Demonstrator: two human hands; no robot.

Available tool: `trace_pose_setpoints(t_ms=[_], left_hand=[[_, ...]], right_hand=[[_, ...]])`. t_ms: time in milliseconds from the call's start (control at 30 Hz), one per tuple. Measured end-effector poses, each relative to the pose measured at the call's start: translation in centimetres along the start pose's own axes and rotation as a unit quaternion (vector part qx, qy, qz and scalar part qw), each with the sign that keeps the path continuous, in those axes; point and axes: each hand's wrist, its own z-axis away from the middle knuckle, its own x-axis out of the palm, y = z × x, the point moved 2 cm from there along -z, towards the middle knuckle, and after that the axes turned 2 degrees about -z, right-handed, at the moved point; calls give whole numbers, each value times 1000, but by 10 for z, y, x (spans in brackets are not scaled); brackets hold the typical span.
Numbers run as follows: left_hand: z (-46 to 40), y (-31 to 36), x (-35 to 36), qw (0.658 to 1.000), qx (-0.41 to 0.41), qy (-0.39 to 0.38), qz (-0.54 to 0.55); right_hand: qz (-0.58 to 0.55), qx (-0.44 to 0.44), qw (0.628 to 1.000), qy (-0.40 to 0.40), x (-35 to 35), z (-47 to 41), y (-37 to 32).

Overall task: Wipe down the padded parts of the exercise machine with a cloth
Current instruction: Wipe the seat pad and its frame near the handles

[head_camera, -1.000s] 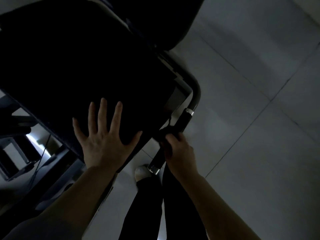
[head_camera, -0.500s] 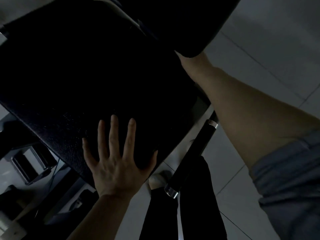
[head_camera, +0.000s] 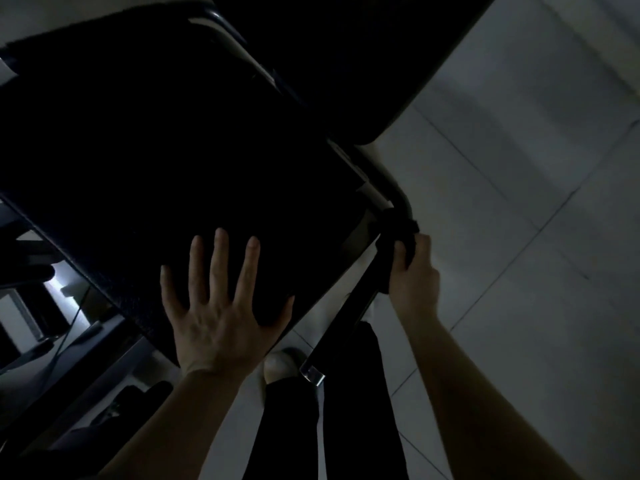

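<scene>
Dim grey floor tiles (head_camera: 519, 168) beneath the machine: left hand (head_camera: 218, 317) lies flat, fingers spread, at the seat pad's (head_camera: 156, 150) near edge, right hand (head_camera: 414, 271) closed around a dark cloth (head_camera: 401, 230) on the handle grip (head_camera: 360, 299); in such gloom, patches may be missed.

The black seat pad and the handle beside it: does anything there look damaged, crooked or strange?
Nothing stands out. The left hand lies flat on the seat pad, and the right hand presses a dark cloth around the top of the handle. The picture is too dark to rule out small tears.
</scene>
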Motion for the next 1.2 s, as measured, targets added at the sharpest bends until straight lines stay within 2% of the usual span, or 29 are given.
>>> trace_pose_setpoints(t_ms=[67, 133, 200, 267, 400, 467, 533, 600, 667, 733, 800, 867, 967, 1033, 1100, 1167, 1200], left_hand=[[0, 0, -4, 1000, -1, -22, 9], [-2, 0, -6, 999, 1, -42, 22], [-2, -3, -11, 997, 2, -53, 49], [-2, -8, -17, 994, 8, -54, 99], [-12, -33, -32, 954, -34, 17, 298], [-32, -64, -40, 935, -86, 73, 336], [-65, -103, -53, 921, -155, 133, 331], [-109, -144, -65, 911, -228, 168, 300], [-155, -176, -73, 907, -291, 131, 274], [-192, -191, -69, 902, -336, 62, 263], [-212, -190, -52, 914, -351, 3, 206], [-212, -183, -39, 924, -355, -11, 145], [-215, -181, -31, 919, -372, -16, 132], [-213, -183, -32, 920, -371, -20, 127], [-214, -182, -33, 921, -367, -24, 129], [-214, -181, -35, 921, -364, -25, 134], [-215, -182, -36, 921, -366, -24, 135]], right_hand=[[13, 12, 999, -29, -7, 10, -4], [36, 24, 995, -90, -15, 16, -10], [67, 9, 986, -153, -23, 30, -25], [44, -13, 985, -168, -29, 49, -51], [-6, -121, 984, -134, -25, 75, -133], [-8, -203, 961, -186, -9, 77, -186], [20, -280, 920, -272, 17, 68, -238], [66, -371, 875, -305, 48, 52, -282], [69, -418, 857, -295, 73, 36, -319], [44, -436, 858, -268, 92, 18, -352], [27, -435, 866, -243, 109, -3, -384], [28, -446, 867, -223, 125, -24, -415], [43, -448, 853, -264, 168, -49, -459], [65, -459, 824, -324, 210, -52, -479], [152, -470, 777, -390, 251, -50, -487], [238, -487, 733, -411, 276, -52, -487], [256, -494, 724, -409, 281, -57, -489]])
